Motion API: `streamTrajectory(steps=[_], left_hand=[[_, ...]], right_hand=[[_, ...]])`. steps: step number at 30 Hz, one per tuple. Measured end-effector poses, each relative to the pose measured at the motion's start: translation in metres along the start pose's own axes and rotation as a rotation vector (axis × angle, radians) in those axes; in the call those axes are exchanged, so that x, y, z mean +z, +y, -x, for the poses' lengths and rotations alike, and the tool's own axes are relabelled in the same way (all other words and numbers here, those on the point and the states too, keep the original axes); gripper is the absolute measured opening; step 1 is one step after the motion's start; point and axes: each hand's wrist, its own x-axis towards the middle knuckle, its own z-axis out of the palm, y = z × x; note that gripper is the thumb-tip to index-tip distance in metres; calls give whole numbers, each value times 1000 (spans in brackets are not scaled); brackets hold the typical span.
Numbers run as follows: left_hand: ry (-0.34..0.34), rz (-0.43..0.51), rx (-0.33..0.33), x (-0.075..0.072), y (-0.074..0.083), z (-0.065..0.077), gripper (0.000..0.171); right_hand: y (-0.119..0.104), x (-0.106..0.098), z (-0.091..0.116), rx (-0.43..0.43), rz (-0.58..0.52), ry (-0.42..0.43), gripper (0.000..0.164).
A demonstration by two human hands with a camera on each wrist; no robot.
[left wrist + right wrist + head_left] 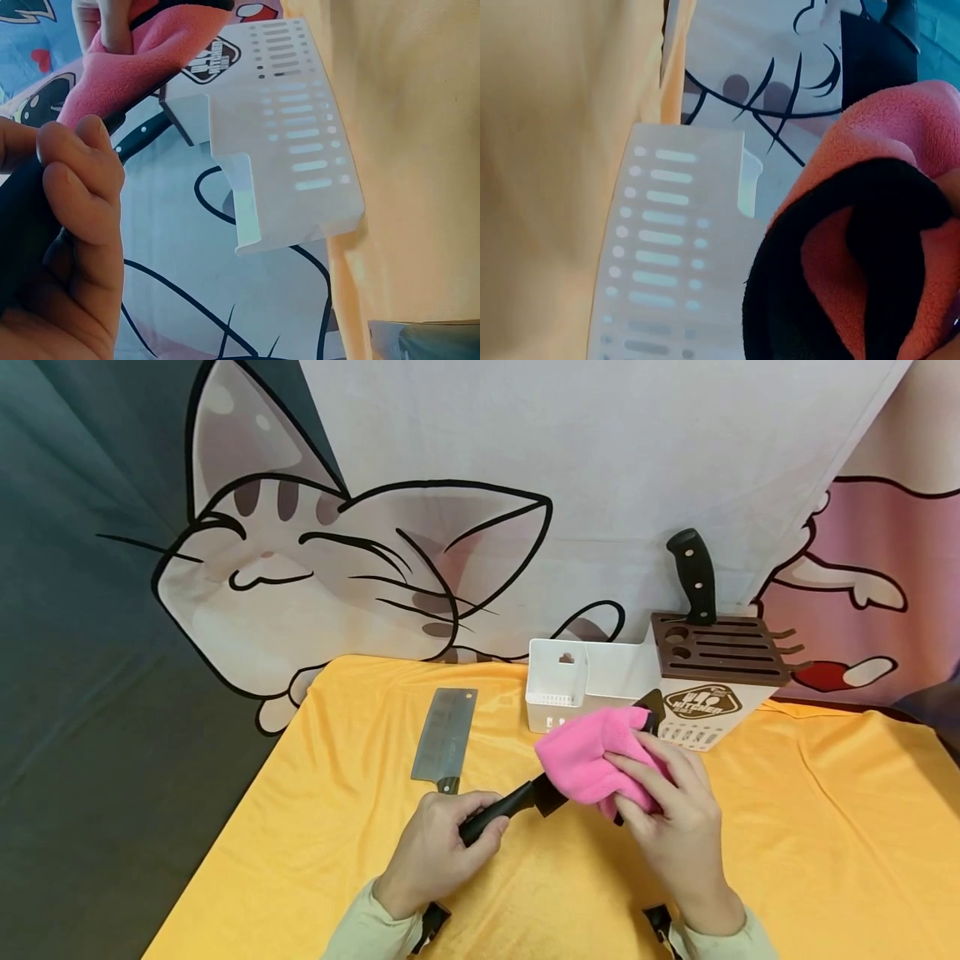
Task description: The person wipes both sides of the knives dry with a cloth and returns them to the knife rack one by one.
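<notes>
My left hand (442, 847) grips the black handle of a dark-bladed kitchen knife (498, 814), fingers curled round it in the left wrist view. The blade points up and to the right over the table. A pink cloth (592, 760) with a black edge is wrapped over the middle of the blade. My right hand (675, 827) pinches this cloth against the knife, covering most of the blade; a dark heel shows near the handle and the tip pokes out beyond the cloth. In the right wrist view the black-trimmed cloth (900, 127) bulges in folds.
A cleaver (446, 735) lies flat left of centre, its handle partly behind my left hand. At the back right stands a white knife holder (600, 668) with a brown slotted top (731, 664). One black-handled knife (693, 577) stands in a slot. A yellow cloth (817, 827) covers the table.
</notes>
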Motion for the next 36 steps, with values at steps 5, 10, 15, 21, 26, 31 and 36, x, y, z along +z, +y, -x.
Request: streamTrajectory(steps=[5, 10, 15, 21, 26, 31, 36], left_hand=[[-30, 15, -17, -1, 0, 0, 6], [-48, 36, -29, -1, 1, 0, 8], [-48, 51, -32, -1, 1, 0, 9], [-38, 57, -33, -1, 1, 0, 11], [-24, 71, -42, -1, 1, 0, 10], [3, 93, -50, -2, 2, 0, 8], [18, 127, -73, -3, 3, 0, 8]], right_hand=[[5, -5, -3, 45, 25, 56, 26], [9, -11, -4, 107, 61, 109, 24], [12, -11, -4, 161, 106, 160, 23], [18, -13, -2, 212, 136, 155, 22], [21, -14, 1, 239, 138, 136, 21], [22, -13, 1, 241, 143, 130, 21], [22, -12, 3, 216, 138, 102, 20]])
